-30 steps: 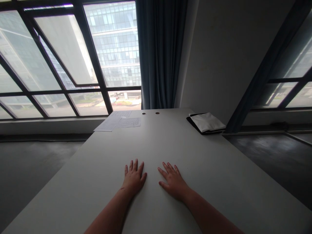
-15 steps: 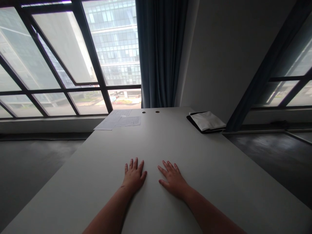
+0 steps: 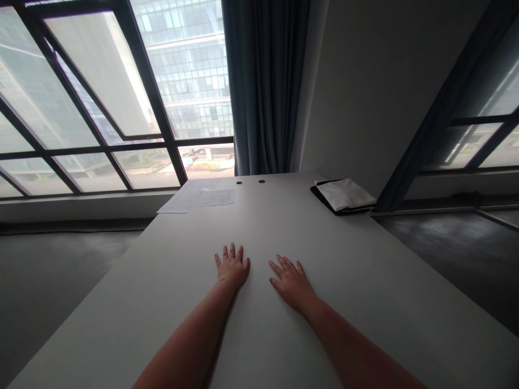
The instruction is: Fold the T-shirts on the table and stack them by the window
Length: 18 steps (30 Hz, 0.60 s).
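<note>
My left hand (image 3: pixel 233 267) is open, palm down, with its fingers spread over the white table (image 3: pixel 259 335). To its right, my right hand (image 3: pixel 292 283) is open too, its fingers apart and pointing up and left. Nothing is held in either hand. A gap of bare tabletop separates the two. Both forearms reach in from the bottom of the view.
Sheets of paper (image 3: pixel 178 200) lie at the table's far left corner. At the far right edge sits a folded white and black item (image 3: pixel 344 194). Two round holes are near the back edge. A blue curtain (image 3: pixel 267 86) and windows stand beyond.
Both my hands have moved forward over the table and a little to the right, the left one further forward. Their fingers stay spread. The view has shifted slightly.
</note>
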Each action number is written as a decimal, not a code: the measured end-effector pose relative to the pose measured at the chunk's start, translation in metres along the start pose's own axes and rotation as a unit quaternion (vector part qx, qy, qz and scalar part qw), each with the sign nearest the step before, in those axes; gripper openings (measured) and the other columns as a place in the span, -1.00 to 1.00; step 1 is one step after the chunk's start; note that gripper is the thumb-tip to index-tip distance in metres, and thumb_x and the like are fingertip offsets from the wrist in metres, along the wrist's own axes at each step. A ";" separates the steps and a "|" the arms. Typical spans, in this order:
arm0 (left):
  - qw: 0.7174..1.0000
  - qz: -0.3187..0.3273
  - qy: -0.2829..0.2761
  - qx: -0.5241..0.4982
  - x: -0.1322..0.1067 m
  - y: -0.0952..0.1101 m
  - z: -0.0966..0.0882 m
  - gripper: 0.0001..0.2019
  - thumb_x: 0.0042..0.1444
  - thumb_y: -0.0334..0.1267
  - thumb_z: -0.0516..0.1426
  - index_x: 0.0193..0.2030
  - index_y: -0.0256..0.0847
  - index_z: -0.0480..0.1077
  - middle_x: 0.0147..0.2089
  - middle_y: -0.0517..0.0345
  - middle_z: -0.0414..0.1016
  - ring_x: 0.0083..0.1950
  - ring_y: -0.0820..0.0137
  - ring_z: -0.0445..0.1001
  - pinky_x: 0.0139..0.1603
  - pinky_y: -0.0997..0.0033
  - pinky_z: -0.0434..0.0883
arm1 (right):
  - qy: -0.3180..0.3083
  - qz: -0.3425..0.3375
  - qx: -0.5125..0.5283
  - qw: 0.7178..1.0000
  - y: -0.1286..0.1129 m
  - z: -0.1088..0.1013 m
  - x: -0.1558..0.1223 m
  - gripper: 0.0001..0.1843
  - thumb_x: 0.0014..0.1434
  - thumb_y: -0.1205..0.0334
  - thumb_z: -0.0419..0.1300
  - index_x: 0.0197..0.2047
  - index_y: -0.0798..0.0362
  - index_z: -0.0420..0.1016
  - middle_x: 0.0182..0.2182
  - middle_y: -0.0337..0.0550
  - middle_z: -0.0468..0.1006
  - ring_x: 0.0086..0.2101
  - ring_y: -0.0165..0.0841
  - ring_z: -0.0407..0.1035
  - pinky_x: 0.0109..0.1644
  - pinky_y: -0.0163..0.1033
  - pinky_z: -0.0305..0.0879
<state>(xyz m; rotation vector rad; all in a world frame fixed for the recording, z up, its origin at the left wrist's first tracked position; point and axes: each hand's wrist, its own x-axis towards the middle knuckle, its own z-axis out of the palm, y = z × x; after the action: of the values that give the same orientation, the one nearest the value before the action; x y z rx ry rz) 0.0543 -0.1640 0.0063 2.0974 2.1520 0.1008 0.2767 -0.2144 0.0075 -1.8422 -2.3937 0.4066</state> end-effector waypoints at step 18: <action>0.998 -0.059 0.000 -0.007 0.051 0.031 -0.006 -0.25 0.35 0.15 -0.21 0.61 -0.09 -0.05 0.65 0.05 -0.26 0.63 -0.12 -0.29 0.46 -0.52 -0.26 | 0.195 0.388 -0.026 0.900 0.213 -0.048 0.135 -0.37 0.38 -0.09 -0.02 0.33 0.12 0.39 0.34 0.29 0.26 0.36 0.10 0.01 0.36 0.38 -0.09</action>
<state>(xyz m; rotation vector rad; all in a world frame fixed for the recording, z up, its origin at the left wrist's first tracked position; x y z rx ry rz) 0.0831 -0.1117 0.0140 1.9585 2.2616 0.1030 0.4507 -0.0274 -0.0152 -2.5464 -1.3553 -0.0004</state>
